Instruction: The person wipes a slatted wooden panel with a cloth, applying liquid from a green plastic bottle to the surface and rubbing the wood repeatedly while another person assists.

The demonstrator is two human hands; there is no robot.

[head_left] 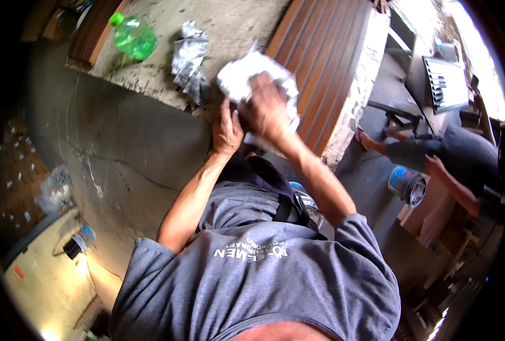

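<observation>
A bunched white cloth [238,77] lies at the near edge of the worktable, overexposed, so its folds barely show. My right hand [266,105] is on top of it, fingers bent into the cloth and blurred by motion. Just left of it, my left hand [227,132] is at the table's edge, fingers stretched forward and touching or very near the cloth's lower edge. I see nothing held in it. A crumpled grey rag [190,59] sits left of the cloth. Right of my hands lies a brown wood-look panel [320,62] with lengthwise grooves.
A green plastic bottle [134,38] lies on the worn worktable [224,25], near another brown panel [96,31]. To the right, a person [457,156] is beside a bucket [407,184]. A clear plastic bag [56,187] and a yellowish board [50,278] are at lower left.
</observation>
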